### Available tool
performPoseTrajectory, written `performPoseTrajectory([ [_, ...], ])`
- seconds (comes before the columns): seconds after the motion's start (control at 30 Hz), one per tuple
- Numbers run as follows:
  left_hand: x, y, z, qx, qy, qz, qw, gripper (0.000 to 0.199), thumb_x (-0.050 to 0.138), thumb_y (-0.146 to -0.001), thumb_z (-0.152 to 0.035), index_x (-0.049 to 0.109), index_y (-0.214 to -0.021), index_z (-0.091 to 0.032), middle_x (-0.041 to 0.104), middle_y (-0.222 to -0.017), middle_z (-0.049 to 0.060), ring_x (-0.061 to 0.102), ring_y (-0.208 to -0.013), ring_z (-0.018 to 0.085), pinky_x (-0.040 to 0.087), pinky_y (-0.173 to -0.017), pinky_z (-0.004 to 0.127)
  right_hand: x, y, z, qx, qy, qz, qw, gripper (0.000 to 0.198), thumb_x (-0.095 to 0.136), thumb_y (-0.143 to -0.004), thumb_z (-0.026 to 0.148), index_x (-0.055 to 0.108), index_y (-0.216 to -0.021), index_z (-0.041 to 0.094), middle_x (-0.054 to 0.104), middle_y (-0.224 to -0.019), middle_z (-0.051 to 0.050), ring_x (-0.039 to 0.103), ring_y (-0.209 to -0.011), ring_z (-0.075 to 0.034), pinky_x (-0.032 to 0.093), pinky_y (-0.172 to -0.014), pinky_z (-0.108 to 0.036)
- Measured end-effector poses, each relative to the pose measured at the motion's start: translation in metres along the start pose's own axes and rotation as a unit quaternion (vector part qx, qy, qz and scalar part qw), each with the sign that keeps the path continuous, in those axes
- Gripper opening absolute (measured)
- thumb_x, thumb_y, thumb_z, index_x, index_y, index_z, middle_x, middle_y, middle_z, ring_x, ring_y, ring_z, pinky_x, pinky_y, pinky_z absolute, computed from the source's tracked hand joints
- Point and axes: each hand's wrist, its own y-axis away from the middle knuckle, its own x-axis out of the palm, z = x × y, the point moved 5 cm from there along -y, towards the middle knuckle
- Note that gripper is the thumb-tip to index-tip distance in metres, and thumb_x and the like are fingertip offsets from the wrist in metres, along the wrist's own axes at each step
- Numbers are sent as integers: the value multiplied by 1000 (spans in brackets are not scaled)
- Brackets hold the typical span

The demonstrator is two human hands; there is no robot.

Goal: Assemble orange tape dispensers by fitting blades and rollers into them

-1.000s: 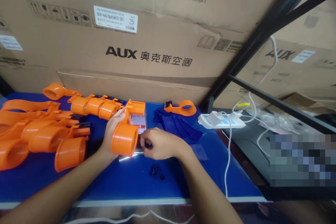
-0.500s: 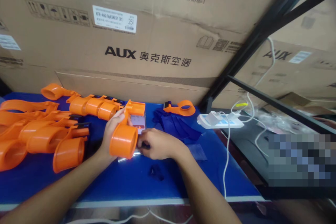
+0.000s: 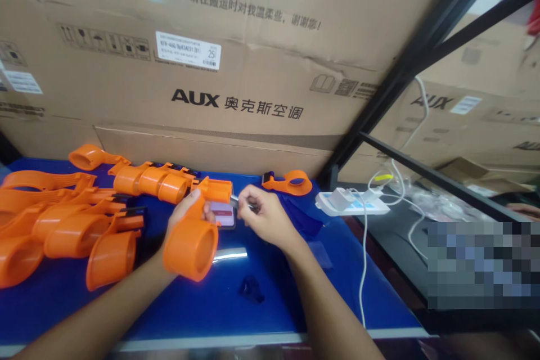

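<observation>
Left hand [image 3: 179, 219] grips an orange ring piece [image 3: 189, 250] by its stem, fingers wrapped around it. Ring end sits on the near side of that hand; short tube end points toward the right hand [image 3: 266, 216]. Right hand pinches a slim tool [image 3: 252, 206], tip at the tube end; cannot tell whether inserted. The piece lies between the forearms, over the blue table [image 3: 295, 304]. A phone [image 3: 224, 216] lies just beside the piece.
</observation>
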Motion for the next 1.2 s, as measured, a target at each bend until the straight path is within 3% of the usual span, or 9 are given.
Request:
performPoseTrajectory([
  [0.1,-1,1,2,17,13,-49,999,24,81,-81,-30,62,-89,-18,62,-65,-2,62,-50,10,54,-50,19,-8,-1,-4,38,-130,-81,987,13,59,-94,31,57,-87,21,59,-64,4,50,-50,-10,38,-50,-22],
  [0.23,5,5,2,50,-5,-11,999,29,85,-76,-25,64,-96,-18,65,-71,-2,64,-55,9,56,-53,17,-12,-2,-3,41,-177,-143,973,24,66,-94,43,65,-88,19,56,-61,4,48,-51,-10,37,-48,-22],
  [0.6,-2,1,5,50,-16,-22,998,32,87,-76,-26,65,-99,-19,66,-76,0,65,-59,9,57,-57,18,-6,-3,-8,45,-182,-135,973,28,68,-94,46,71,-92,18,57,-62,3,47,-53,-11,37,-49,-23],
  [0.77,-5,-4,3,79,-124,-6,989,33,86,-76,-40,64,-87,-18,63,-68,-2,62,-55,11,56,-56,21,-8,-4,-6,39,-177,-135,974,27,68,-94,45,72,-93,18,56,-63,2,49,-56,-12,40,-53,-24],
  [0.97,-3,-2,0,110,-247,23,963,40,82,-78,-50,61,-72,-17,61,-60,-1,59,-50,12,53,-53,23,-2,-3,-4,17,-177,-139,974,26,69,-93,44,72,-89,18,68,-82,-3,60,-71,-16,49,-66,-26],
  [1.1,-2,-1,1,122,-237,18,964,37,84,-75,-48,62,-79,-19,61,-61,-2,58,-49,11,52,-52,23,4,-3,-7,40,-173,-144,973,29,67,-93,46,74,-101,19,68,-77,-3,59,-66,-16,48,-60,-26],
  [1.2,-1,1,-1,136,-216,2,967,37,86,-74,-46,62,-85,-20,61,-63,-3,58,-50,11,51,-52,22,-3,-2,-12,50,-170,-194,965,33,68,-91,46,74,-110,20,70,-83,-4,59,-67,-15,48,-58,-25],
])
